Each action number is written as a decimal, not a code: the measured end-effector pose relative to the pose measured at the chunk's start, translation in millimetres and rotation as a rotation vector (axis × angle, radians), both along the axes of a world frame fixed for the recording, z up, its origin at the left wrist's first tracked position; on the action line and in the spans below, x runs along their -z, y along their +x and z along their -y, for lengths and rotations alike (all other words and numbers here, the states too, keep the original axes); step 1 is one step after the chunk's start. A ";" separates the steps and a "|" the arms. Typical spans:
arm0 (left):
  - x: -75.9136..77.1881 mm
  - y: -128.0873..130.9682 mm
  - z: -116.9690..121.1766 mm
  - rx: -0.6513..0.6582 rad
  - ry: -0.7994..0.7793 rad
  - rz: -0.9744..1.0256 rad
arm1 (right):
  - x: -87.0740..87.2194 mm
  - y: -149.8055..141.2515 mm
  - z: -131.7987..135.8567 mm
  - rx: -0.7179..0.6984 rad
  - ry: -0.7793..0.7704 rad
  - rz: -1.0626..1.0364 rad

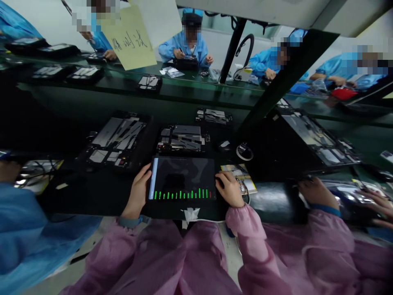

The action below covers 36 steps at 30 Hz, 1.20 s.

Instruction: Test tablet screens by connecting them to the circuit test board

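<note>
Presently: tablet gripped between both hands, screen lit with green bars.

Left hand and right hand on opposite edges, fingers closed on the rim. Tablet lies low on the dark surface; opened tablet housing far left, printed card just right.

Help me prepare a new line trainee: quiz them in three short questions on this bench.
1. True or false: the bars on the tablet screen are all green.
2. What lies just beyond the right hand? A: a yellow-edged printed sheet; B: a red box; C: a blue tray.
3. What colour is the sleeve on that arm?

Key: 1 false, the last bar is red; 2 A; 3 pink.
</note>
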State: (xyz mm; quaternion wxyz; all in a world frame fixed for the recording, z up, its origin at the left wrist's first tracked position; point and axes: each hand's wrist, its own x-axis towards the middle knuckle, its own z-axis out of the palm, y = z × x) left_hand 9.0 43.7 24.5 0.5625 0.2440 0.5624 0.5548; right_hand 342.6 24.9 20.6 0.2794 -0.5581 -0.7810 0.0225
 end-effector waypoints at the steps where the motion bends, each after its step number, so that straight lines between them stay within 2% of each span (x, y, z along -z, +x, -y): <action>1: 0.6 0.3 0.1 0.000 0.002 0.010 | -1.7 2.6 -2.2 -0.001 -0.004 0.024; 5: 3.5 -0.2 0.1 0.001 0.012 0.024 | -5.7 19.0 -7.1 0.111 0.003 0.084; 8: 5.4 -1.0 0.0 -0.003 0.017 0.009 | -12.2 18.6 2.5 0.153 0.025 0.131; 11: 6.5 -1.5 -0.2 0.008 0.037 0.013 | -22.5 -7.5 24.6 0.108 0.054 0.110; 15: 5.5 -1.3 0.5 0.021 0.055 0.027 | -30.0 -55.2 52.8 -0.088 0.056 0.007; 17: 4.1 -0.8 1.0 0.026 0.056 0.023 | -29.7 -70.0 59.9 -0.137 0.042 -0.009; 21: 1.4 0.2 1.8 0.031 0.039 -0.006 | -27.9 -77.2 63.0 -0.152 0.028 -0.002; 24: 1.8 -0.2 2.6 0.031 0.023 -0.021 | -27.3 -72.0 64.6 -0.096 0.052 -0.081; 29: 5.8 -2.0 4.0 0.031 -0.011 -0.054 | -14.7 -53.5 79.3 0.105 0.130 -0.241; 36: 0.8 0.6 3.9 -0.003 -0.083 -0.012 | 25.3 -34.2 102.6 0.331 0.250 -0.213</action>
